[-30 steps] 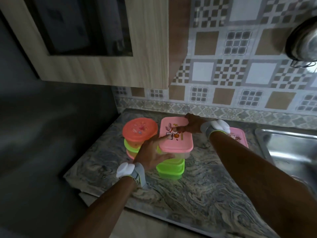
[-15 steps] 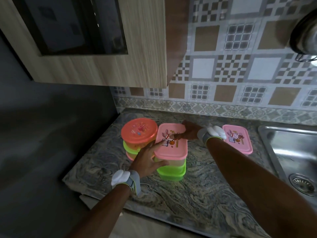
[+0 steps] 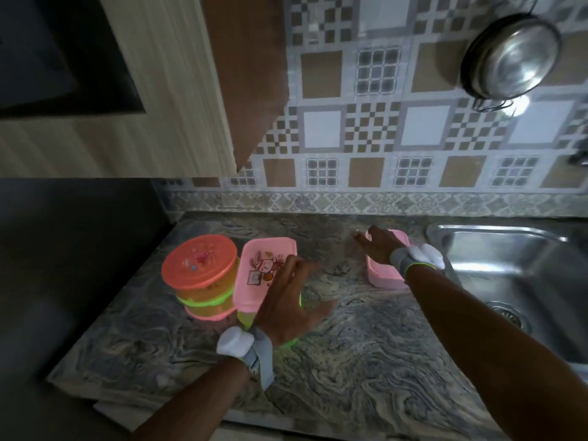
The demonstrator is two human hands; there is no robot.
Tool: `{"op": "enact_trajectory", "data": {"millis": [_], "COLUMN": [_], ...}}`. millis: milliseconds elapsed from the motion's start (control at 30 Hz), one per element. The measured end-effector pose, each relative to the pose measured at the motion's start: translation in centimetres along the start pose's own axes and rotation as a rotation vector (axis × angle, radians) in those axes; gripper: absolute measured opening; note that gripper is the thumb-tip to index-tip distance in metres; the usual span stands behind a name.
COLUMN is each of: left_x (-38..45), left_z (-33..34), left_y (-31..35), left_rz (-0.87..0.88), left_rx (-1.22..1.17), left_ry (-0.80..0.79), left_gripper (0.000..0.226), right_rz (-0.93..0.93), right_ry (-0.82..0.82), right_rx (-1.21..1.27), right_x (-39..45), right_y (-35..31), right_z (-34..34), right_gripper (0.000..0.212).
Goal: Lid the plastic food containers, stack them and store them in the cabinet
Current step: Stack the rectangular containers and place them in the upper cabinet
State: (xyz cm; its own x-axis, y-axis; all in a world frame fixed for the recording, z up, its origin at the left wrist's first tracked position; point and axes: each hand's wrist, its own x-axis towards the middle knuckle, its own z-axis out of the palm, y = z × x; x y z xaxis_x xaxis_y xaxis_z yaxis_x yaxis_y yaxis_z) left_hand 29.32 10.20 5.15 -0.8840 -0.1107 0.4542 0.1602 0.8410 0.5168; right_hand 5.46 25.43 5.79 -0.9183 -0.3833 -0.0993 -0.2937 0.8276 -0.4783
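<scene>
- Left hand hangs over the right side of the rectangular stack, fingers spread and loose, gripping nothing; whether the palm touches the stack cannot be told.
- Right hand reaches out flat over the far end of the pink box, fingers straight and pointing left, holding nothing; whether it touches the box's lid cannot be told.
- Each wrist carries a grey band with a white pad: left band, right band.
- Rectangular stack: a pink lid with a cartoon rabbit print on top, green containers showing at its lower edge under the left hand.
- Round stack stands just left of the rectangular one, close beside it; it has an orange lid on top, then an orange tub, a green band and a pink base.
- Pink box sits lidded on the counter, well apart from both stacks and near the sink.
- Counter is grey marbled stone; the steel sink is set into it at the right, with its drain visible.
- Cabinet of pale wood hangs above the stacks, with a dark panel in its front.
- Backsplash has patterned brown, white and grey tiles.
- Steel pot hangs on the wall at upper right.
</scene>
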Motion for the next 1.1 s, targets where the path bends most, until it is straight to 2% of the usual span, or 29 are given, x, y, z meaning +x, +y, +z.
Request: {"op": "enact_trajectory", "data": {"millis": [133,267,433,533,700,800,867,933,1033,1100], "left_x": [2.9,5.4,5.8,6.1,8.7,10.3,11.2,12.4,13.6,13.8], "left_z": [4.4,7.0,5.2,4.7,8.1,12.3,14.6,16.8,18.8,19.8], "left_y": [2.2,2.6,1.9,1.3,2.2,2.3,2.0,1.0,-0.7,-1.7], "left_rz": [-0.024,-0.115,-0.152,-0.151,-0.221,-0.360,-0.422,-0.425,-0.478,-0.478], "left_rx": [0.082,0.418,0.511,0.526,0.389,0.170,-0.008,-0.064,-0.089,-0.185], "left_ry": [-0.123,-0.405,-0.526,-0.541,-0.608,-0.661,-0.631,-0.590,-0.541,-0.491], "left_gripper": [0.055,0.063,0.061,0.057,0.070,0.083,0.087,0.094,0.104,0.099], "right_rz": [0.036,0.069,0.124,0.139,0.124,0.114,0.108,0.084,0.067,0.075], "right_ry": [0.057,0.085,0.104,0.130,0.063,0.012,-0.048,-0.108,-0.160,-0.201], "right_rx": [-0.062,-0.045,0.036,0.054,-0.019,-0.058,-0.090,-0.075,-0.029,0.013], "right_x": [0.9,1.8,3.3,3.9,5.5,6.2,6.5,7.2,8.1,8.6], "right_y": [4.0,7.0,9.0,9.5,10.6,11.5,11.9,12.5,13.2,13.7], "right_z": [-0.5,-0.6,-0.5,-0.3,0.1,0.0,-0.1,-0.1,-0.2,0.0], "right_gripper": [0.063,0.074,0.064,0.065,0.066,0.078,0.093,0.105,0.109,0.104]}}
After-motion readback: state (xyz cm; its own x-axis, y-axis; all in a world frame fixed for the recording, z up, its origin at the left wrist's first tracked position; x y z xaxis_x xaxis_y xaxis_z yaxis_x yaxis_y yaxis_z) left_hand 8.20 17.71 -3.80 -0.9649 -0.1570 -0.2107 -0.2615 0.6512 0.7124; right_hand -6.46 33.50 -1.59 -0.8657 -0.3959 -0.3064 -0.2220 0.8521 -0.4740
